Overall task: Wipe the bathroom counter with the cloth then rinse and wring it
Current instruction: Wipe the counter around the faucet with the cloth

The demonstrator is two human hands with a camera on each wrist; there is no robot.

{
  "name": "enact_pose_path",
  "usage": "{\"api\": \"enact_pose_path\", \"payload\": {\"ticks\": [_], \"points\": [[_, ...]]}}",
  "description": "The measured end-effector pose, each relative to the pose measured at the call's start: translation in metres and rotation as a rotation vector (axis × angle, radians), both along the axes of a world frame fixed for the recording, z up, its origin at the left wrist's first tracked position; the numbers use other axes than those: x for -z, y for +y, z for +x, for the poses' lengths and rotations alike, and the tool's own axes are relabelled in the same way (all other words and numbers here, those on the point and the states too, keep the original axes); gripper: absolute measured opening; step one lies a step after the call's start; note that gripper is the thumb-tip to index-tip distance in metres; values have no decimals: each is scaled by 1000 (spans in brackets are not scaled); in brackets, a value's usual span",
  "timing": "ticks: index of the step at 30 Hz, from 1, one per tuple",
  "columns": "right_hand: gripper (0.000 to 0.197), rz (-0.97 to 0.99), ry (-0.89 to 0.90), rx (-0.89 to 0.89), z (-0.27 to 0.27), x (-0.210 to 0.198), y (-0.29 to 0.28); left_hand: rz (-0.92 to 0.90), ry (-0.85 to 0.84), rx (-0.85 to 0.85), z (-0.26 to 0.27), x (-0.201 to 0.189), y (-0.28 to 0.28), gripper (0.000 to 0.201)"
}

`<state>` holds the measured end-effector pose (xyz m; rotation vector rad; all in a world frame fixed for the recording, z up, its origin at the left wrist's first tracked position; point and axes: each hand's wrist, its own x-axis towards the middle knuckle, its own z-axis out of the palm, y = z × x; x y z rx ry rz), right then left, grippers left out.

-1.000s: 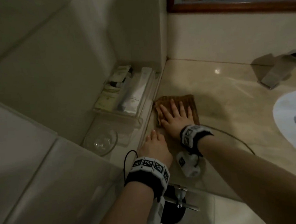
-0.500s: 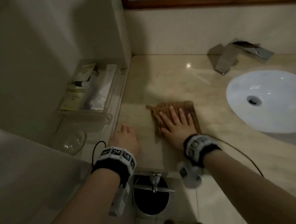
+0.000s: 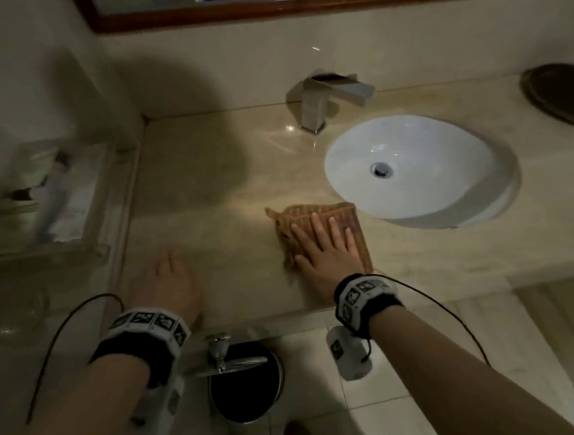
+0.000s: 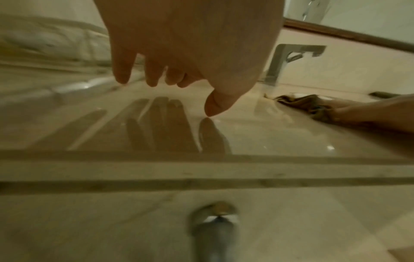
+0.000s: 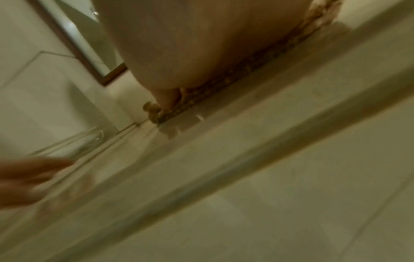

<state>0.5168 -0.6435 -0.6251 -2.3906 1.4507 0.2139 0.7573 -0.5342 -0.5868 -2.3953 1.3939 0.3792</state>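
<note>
A brown woven cloth (image 3: 326, 215) lies flat on the beige marble counter (image 3: 216, 188), just left of the white oval sink (image 3: 420, 165). My right hand (image 3: 324, 245) presses on the cloth with straight, spread fingers. In the right wrist view the palm covers the cloth (image 5: 224, 83) near the counter's front edge. My left hand (image 3: 168, 281) rests on the counter near its front left corner, fingers loosely extended and holding nothing. In the left wrist view that hand (image 4: 177, 76) hovers fingertips-down on the glossy counter, with the cloth (image 4: 306, 104) off to the right.
A square chrome faucet (image 3: 319, 104) stands behind the sink. A clear tray of toiletries (image 3: 42, 198) sits on the ledge at left, with a glass bowl (image 3: 13, 318) nearer me. A dark round tray (image 3: 560, 99) lies far right. A black bin (image 3: 245, 384) stands below the counter.
My right hand has slid the cloth to the right, from beside the toiletry tray to the sink's edge. The left hand stayed near the counter's front left corner.
</note>
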Motion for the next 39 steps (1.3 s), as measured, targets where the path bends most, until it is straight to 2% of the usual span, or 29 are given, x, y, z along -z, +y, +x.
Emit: {"api": "enact_pose_path", "payload": {"ticks": [3,5,7,9,11,13,15,17,18,20,22,24,26,29,31,33,34,36,39], "points": [[65,-41,-18,77,6,2,20,-152,156,74,-54,21,-27,75],[72,-29,-31,-9,-5,3,35,-255,219,137,-93,27,-49,71],[69,-18,-24,-116,-42,2,32,-328,267,195,-126,28,-63,68],[64,-47,1,-92,-95,2,10,-343,275,261,-151,26,-66,66],[59,-69,54,85,-154,3,-17,-329,247,300,-169,28,-67,67],[59,-88,72,338,-201,3,-33,-333,245,297,-186,25,-69,69],[63,-115,65,542,-205,9,-35,-345,262,263,-201,26,-73,74],[66,-165,45,623,-172,13,-26,-361,249,238,-217,29,-81,74],[68,-178,4,600,-152,12,-20,-372,235,230,-224,31,-85,71],[70,-149,-28,395,-131,13,-5,-369,214,220,-241,34,-90,69],[65,-124,-40,134,-148,14,-2,-343,196,258,-255,37,-95,69],[60,-172,-38,-34,-193,14,-17,-307,190,314,-264,41,-98,72],[58,-220,6,22,-246,16,-42,-256,187,344,-274,44,-101,81],[58,-122,92,306,-307,11,-72,-186,199,330,-283,48,-104,87],[59,-134,83,492,-301,13,-73,-156,216,317,-283,47,-107,85],[63,-139,53,623,-262,12,-63,-132,229,309,-283,45,-106,82],[64,-126,32,608,-239,11,-55,-130,233,304,-282,46,-106,82],[69,-113,-18,422,-204,9,-32,-126,237,298,-283,45,-106,85],[67,-123,-76,42,-218,10,-12,-135,235,295,-283,47,-107,82]]}}
